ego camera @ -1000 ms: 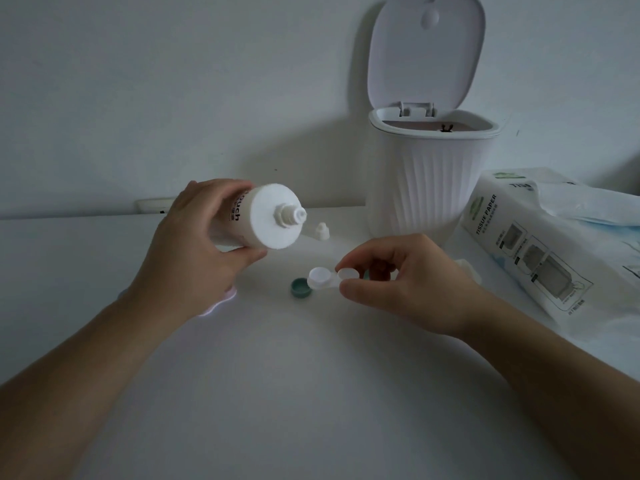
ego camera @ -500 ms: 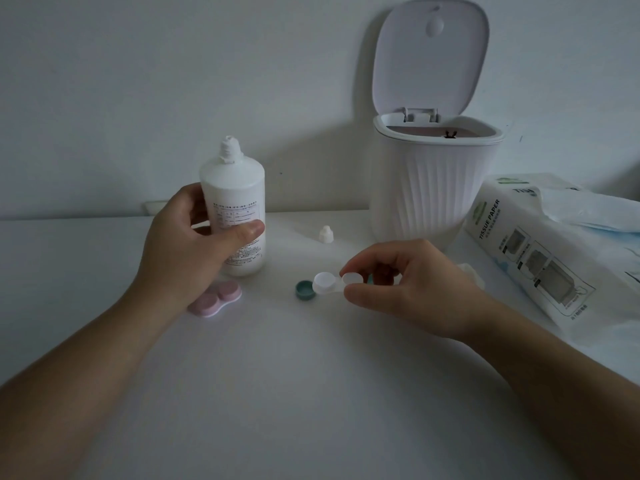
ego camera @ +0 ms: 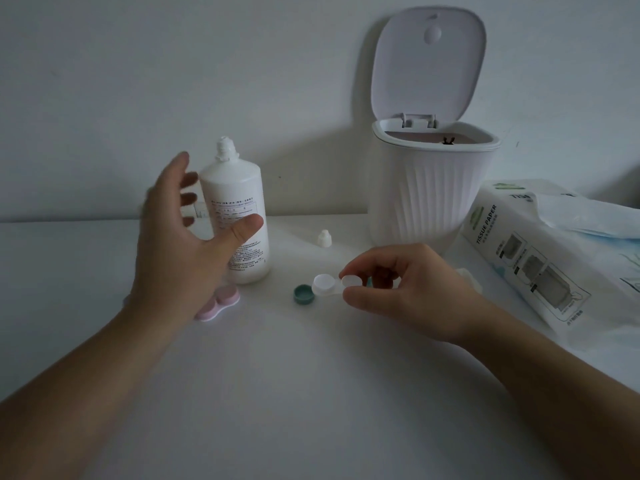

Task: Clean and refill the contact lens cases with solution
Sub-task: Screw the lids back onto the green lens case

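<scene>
Left hand (ego camera: 183, 244) just let go of solution bottle (ego camera: 237, 216), fingers wide; right hand (ego camera: 408, 282) pinches white lens case (ego camera: 334, 284) over white worktop (ego camera: 311, 393) mid-back; grey wall (ego camera: 138, 81) behind.

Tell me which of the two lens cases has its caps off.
The white lens case pinched by the right hand: its wells sit open, a green cap beside it. The pink lens case near the left hand lies capped.

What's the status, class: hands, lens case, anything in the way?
Left hand open beside upright solution bottle. Right hand pinches white lens case, wells uncapped. Green cap and pink case close by.
</scene>
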A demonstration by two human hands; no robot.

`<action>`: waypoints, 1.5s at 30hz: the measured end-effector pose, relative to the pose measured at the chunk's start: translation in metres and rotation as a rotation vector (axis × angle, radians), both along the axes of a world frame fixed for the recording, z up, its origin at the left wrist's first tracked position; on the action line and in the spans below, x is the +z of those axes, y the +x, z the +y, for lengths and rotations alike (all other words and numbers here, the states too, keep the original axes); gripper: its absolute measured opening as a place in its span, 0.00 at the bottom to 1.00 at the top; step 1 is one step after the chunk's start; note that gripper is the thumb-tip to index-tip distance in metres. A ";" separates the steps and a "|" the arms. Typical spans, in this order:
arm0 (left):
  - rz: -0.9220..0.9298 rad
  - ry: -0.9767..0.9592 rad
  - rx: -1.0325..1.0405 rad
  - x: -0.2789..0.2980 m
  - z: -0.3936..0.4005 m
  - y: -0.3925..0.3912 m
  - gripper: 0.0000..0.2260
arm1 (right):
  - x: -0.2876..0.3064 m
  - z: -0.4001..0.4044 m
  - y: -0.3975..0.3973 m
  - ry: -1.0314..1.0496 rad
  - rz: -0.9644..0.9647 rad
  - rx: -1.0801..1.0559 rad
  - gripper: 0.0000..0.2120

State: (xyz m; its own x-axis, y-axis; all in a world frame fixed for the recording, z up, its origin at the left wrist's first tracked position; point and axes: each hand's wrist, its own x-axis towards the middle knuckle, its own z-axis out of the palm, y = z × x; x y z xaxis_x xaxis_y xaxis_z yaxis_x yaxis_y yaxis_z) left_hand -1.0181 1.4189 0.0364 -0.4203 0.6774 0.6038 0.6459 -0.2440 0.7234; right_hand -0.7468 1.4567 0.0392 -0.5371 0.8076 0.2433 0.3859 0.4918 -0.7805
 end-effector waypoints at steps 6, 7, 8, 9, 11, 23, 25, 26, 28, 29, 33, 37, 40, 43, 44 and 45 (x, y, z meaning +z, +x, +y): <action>0.265 0.219 -0.027 0.008 -0.018 0.019 0.28 | 0.001 -0.001 0.000 -0.014 -0.014 0.008 0.06; 0.293 0.224 -0.068 0.008 -0.020 0.023 0.26 | 0.001 -0.001 0.000 -0.018 -0.017 0.011 0.06; 0.315 0.223 -0.115 0.008 -0.022 0.026 0.24 | 0.001 -0.001 0.000 -0.020 -0.017 0.010 0.06; 0.334 0.213 -0.168 0.007 -0.022 0.030 0.22 | 0.001 -0.001 0.000 -0.017 -0.018 0.006 0.06; 0.387 0.164 -0.275 0.002 -0.022 0.035 0.21 | 0.001 -0.001 0.000 -0.007 -0.024 -0.005 0.07; 0.308 -0.224 -0.496 -0.014 -0.016 0.035 0.21 | 0.003 -0.005 -0.002 -0.020 -0.028 0.065 0.10; 0.288 -0.252 -0.519 -0.013 -0.017 0.036 0.20 | 0.003 -0.005 -0.002 -0.019 -0.021 0.064 0.11; 0.279 -0.261 -0.528 -0.012 -0.018 0.037 0.19 | 0.003 -0.005 -0.002 -0.017 -0.019 0.063 0.10; 0.261 -0.272 -0.539 -0.012 -0.020 0.037 0.14 | 0.003 -0.005 -0.002 -0.013 -0.019 0.065 0.09; 0.256 -0.274 -0.546 -0.012 -0.020 0.037 0.11 | 0.003 -0.005 -0.002 -0.012 -0.020 0.070 0.09; 0.249 -0.285 -0.569 -0.010 -0.022 0.038 0.08 | 0.002 -0.005 -0.002 0.001 -0.040 0.086 0.08; 0.212 -0.317 -0.569 -0.010 -0.021 0.037 0.08 | 0.001 -0.004 -0.002 0.014 -0.055 0.098 0.09; 0.193 -0.340 -0.566 -0.009 -0.022 0.035 0.10 | 0.004 -0.002 0.000 0.006 0.001 0.067 0.12; 0.182 -0.358 -0.567 -0.010 -0.022 0.032 0.11 | 0.001 0.009 0.002 0.049 0.102 -0.090 0.07; 0.178 -0.365 -0.570 -0.010 -0.021 0.032 0.13 | -0.002 0.013 0.003 0.094 0.072 -0.167 0.08; 0.172 -0.372 -0.575 -0.010 -0.021 0.031 0.14 | -0.005 0.017 0.004 0.141 0.007 -0.230 0.09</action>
